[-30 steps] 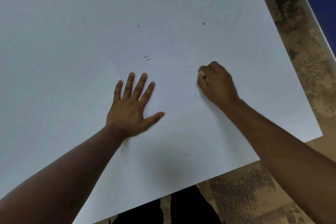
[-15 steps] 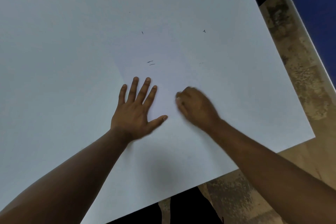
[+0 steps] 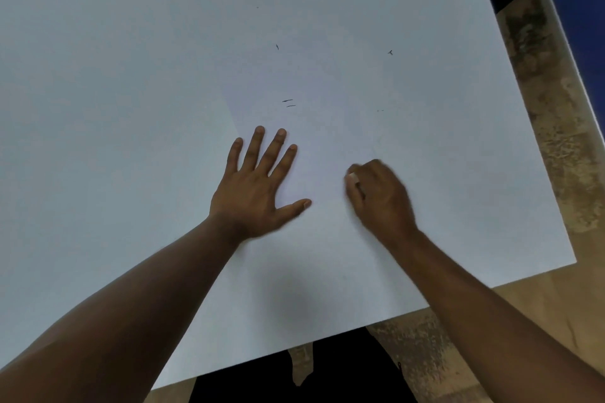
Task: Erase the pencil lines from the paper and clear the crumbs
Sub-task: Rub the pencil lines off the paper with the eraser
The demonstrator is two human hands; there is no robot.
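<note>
A smooth white paper sheet (image 3: 327,147) lies on a flat, matte white desk (image 3: 114,75). The left hand (image 3: 258,186) presses flat on the sheet's left part, fingers spread. At its 3 o'clock, the right hand (image 3: 379,196) is curled around a small pale eraser (image 3: 353,179), touching the paper. Thin dark crumbs (image 3: 288,103) lie at the left hand's 12 o'clock.

Bare paper (image 3: 327,82) lies open beyond my hands; only my flat left hand (image 3: 258,186) blocks leftward passage.
</note>
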